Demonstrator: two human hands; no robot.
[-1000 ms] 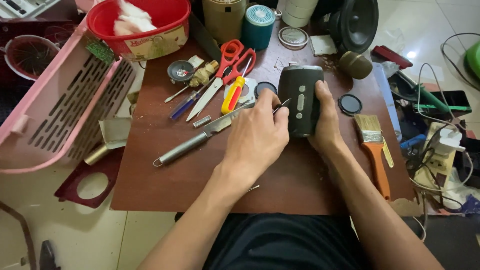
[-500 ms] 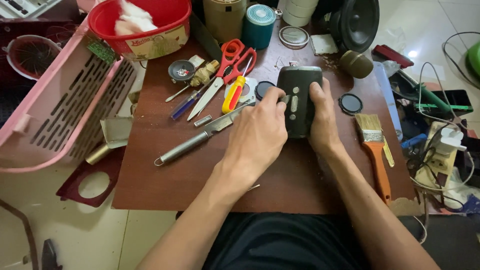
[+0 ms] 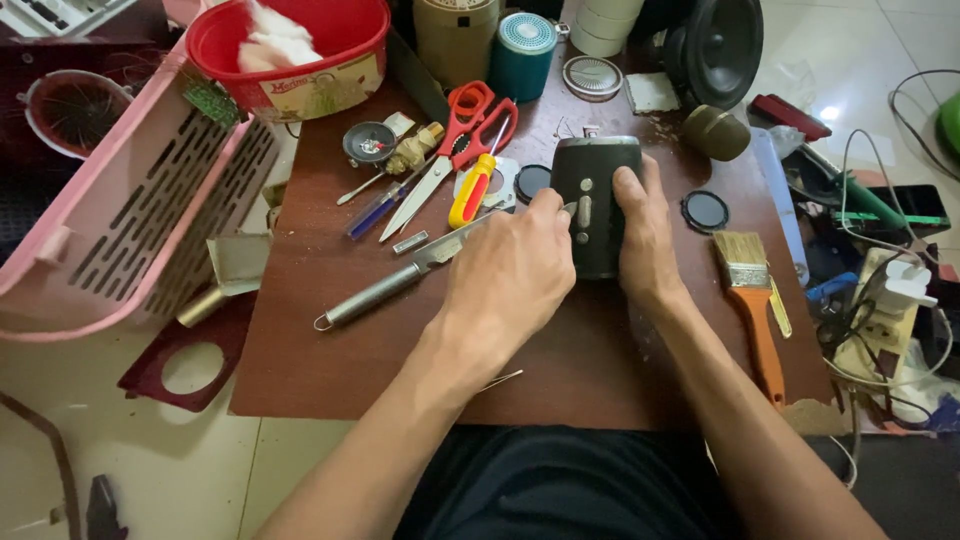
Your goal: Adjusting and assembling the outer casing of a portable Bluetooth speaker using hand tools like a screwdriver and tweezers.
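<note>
Hands grip a dark speaker (image 3: pixel 597 205) mid-tabletop (image 3: pixel 340 340): right hand (image 3: pixel 645 235) clasping its side, left hand (image 3: pixel 515 275) fingers closed against it, tools crowding behind.

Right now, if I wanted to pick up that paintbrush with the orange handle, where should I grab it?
Probably by the long orange handle of the paintbrush, coming from above. It lies flat on the wooden table near the right edge, bristles pointing away from the person, handle toward them. The handle is bare and narrow enough to pinch across, and the right hand, on the dark speaker, lies beside it without covering it.
</note>
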